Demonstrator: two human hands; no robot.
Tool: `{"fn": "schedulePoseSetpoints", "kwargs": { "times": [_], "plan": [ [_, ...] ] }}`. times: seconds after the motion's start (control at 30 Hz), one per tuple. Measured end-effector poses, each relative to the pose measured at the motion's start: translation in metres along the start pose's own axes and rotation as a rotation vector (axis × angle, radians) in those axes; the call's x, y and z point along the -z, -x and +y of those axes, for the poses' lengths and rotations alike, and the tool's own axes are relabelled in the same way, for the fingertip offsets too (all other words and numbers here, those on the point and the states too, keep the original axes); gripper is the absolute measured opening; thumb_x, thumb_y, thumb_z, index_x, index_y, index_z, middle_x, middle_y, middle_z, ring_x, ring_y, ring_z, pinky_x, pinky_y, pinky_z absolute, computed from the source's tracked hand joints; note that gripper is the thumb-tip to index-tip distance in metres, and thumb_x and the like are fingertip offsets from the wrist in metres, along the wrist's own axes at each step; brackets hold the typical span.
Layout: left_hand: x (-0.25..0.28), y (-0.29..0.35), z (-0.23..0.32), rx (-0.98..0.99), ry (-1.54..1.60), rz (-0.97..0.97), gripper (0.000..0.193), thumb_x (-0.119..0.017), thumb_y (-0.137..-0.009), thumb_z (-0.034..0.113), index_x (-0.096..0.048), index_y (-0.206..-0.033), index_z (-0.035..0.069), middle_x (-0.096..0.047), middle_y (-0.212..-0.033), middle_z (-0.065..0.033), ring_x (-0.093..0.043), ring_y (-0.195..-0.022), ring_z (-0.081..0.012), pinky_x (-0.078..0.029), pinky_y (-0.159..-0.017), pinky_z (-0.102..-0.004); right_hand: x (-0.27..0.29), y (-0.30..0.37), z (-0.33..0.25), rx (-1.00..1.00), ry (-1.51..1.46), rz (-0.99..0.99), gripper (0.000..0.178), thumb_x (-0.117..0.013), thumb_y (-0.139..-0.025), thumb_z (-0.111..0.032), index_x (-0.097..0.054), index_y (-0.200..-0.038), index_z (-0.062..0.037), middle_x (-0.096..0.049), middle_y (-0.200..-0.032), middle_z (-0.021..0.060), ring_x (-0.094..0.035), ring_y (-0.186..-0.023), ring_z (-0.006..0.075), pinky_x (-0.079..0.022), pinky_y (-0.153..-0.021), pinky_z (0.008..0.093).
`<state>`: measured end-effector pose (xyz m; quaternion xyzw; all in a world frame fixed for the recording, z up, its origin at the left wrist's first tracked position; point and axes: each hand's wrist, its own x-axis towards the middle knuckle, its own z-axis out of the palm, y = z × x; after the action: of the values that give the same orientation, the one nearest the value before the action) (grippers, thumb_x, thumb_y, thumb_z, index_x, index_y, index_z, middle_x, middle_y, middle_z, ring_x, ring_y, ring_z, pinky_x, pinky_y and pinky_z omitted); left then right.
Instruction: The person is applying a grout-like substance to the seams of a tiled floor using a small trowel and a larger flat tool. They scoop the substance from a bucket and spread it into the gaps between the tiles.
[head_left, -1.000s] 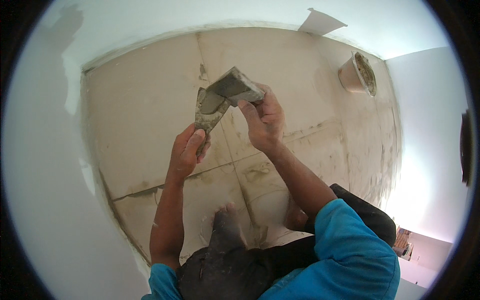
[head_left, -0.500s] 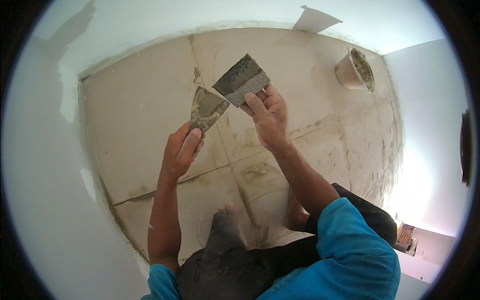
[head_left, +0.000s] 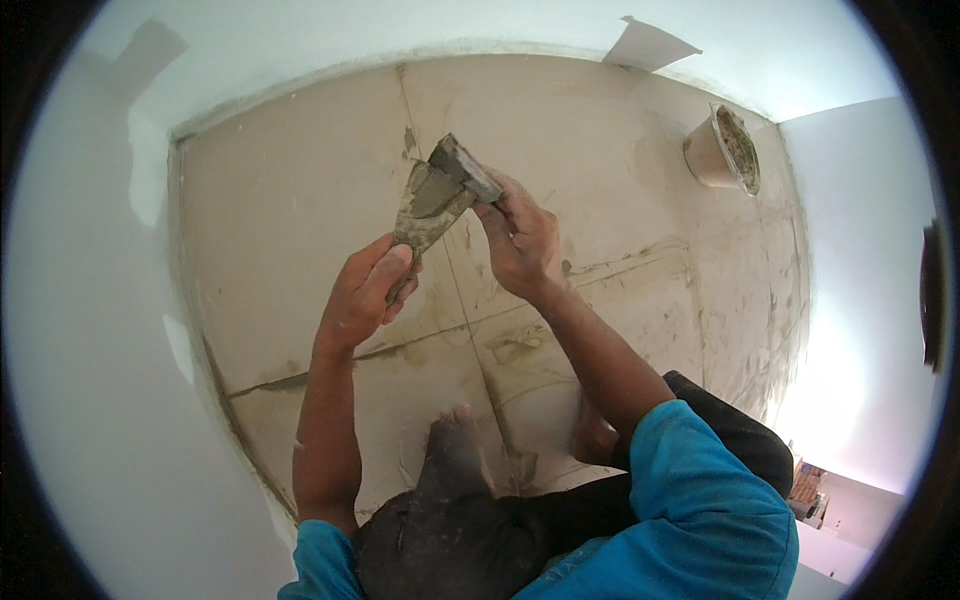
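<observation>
My left hand [head_left: 362, 295] grips the handle of a putty knife [head_left: 428, 208] whose blade carries grey mortar. My right hand [head_left: 520, 238] holds a second flat scraper [head_left: 466, 168], its edge pressed against the blade of the first. Both tools meet above the beige tiled floor [head_left: 290, 230], over a grout joint that runs away from me. My knee and bare foot [head_left: 455, 455] rest on the tiles below the hands.
A bucket [head_left: 722, 150] with grey mortar stands at the far right near the white wall [head_left: 860, 260]. A loose tile piece [head_left: 648, 45] leans at the far wall. Grout smears mark the joints between the tiles. A white wall [head_left: 90, 330] closes the left side.
The scraper in my right hand has turned from flat-on to edge-on and come down onto the putty knife's blade. Both hands stay close together.
</observation>
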<state>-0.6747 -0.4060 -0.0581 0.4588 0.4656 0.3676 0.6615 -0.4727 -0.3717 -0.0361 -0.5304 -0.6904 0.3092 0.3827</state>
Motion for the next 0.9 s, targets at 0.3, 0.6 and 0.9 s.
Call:
{"fn": "schedulePoseSetpoints", "kwargs": {
  "times": [0.3,0.6,0.9],
  "plan": [
    [0.035,0.008,-0.018,-0.031,0.041,0.163,0.035,-0.047,-0.093,0.039,-0.054,-0.087,0.006,-0.048,-0.062,0.0013,-0.040,-0.046,-0.0057,-0.032,-0.041,-0.0211,0.006,-0.046,0.109,0.437,0.453,-0.127,0.032,-0.055,-0.082,-0.001,-0.057,-0.115,-0.0039,-0.065,-0.104,0.0185,-0.065,-0.089,0.0339,-0.052,-0.077,0.0422],
    [0.075,-0.036,-0.107,-0.024,-0.384,0.787,0.027,-0.061,-0.089,0.030,-0.054,-0.096,0.005,-0.054,-0.074,-0.0027,-0.049,-0.055,-0.0108,-0.043,-0.050,-0.0273,-0.029,-0.201,0.191,-0.180,0.785,0.103,0.031,-0.054,-0.085,-0.026,-0.056,-0.111,-0.0087,-0.062,-0.100,0.0216,-0.060,-0.095,0.0380,-0.049,-0.080,0.0477],
    [0.100,-0.085,-0.141,-0.010,-0.360,0.990,0.027,-0.063,-0.088,0.028,-0.054,-0.089,0.003,-0.056,-0.070,-0.0034,-0.052,-0.060,-0.0140,-0.045,-0.059,-0.0302,-0.105,-0.101,0.182,0.545,0.677,-0.406,0.031,-0.061,-0.082,-0.022,-0.060,-0.113,-0.0232,-0.064,-0.097,0.0073,-0.058,-0.093,0.0285,-0.046,-0.079,0.0452]
  ]
}}
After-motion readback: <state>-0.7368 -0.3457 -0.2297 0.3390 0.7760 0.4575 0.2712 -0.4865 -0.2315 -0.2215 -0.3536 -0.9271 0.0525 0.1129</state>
